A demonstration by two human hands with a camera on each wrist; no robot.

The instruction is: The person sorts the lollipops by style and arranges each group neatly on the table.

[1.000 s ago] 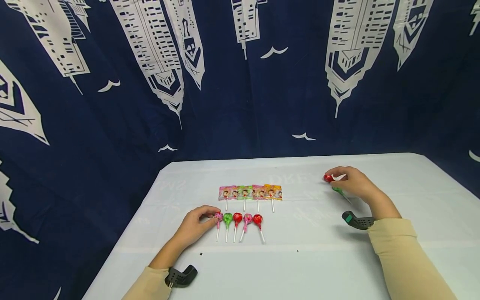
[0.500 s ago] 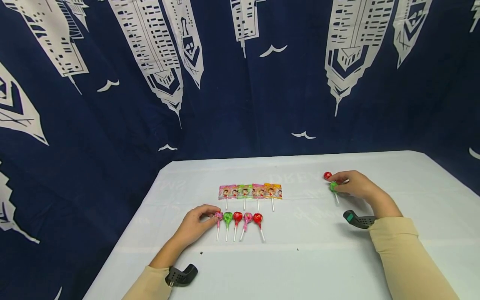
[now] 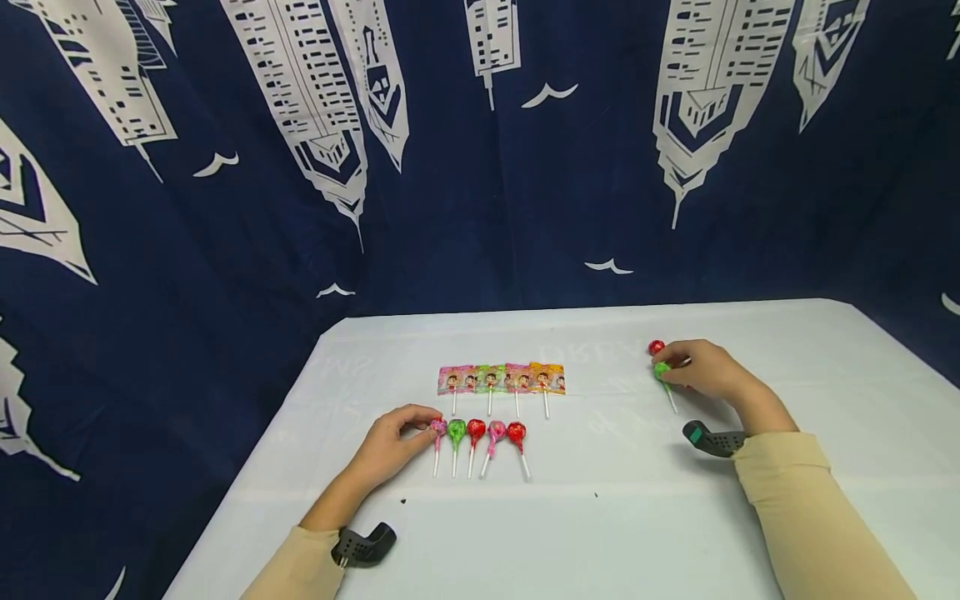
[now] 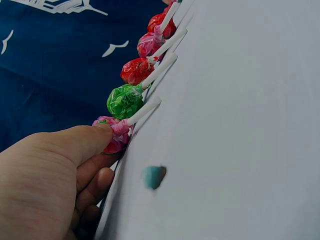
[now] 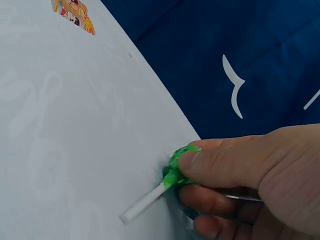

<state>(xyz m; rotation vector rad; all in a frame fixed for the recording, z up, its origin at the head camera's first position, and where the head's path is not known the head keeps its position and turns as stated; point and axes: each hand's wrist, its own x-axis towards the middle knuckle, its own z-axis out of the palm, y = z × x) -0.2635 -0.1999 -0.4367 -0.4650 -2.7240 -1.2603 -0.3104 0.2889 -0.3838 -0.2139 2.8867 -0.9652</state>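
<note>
My right hand (image 3: pixel 707 368) pinches the wrapped head of a green lollipop (image 5: pixel 172 170) between thumb and fingers, its white stick pointing toward me in the head view. Just beyond those fingertips lies a red lollipop (image 3: pixel 656 347), mostly hidden by the hand. At the left end of a row, my left hand (image 3: pixel 393 440) holds the head of a pink lollipop (image 4: pixel 120 129) with thumb and fingertips. To its right along the row come a green lollipop (image 3: pixel 456 431), a red lollipop (image 3: pixel 476 430), a second pink lollipop (image 3: pixel 496 431) and another red lollipop (image 3: pixel 516 433).
Behind the row, several flat lollipops in printed wrappers (image 3: pixel 491 378) lie side by side, sticks toward me. The white tabletop (image 3: pixel 600 542) bears a few dark specks. A navy curtain (image 3: pixel 465 233) with white building prints hangs at the far edge.
My right hand has shifted from the red lollipop to the green one beside it and now grips its head. The green stick has swung round to the left. The left hand stays put.
</note>
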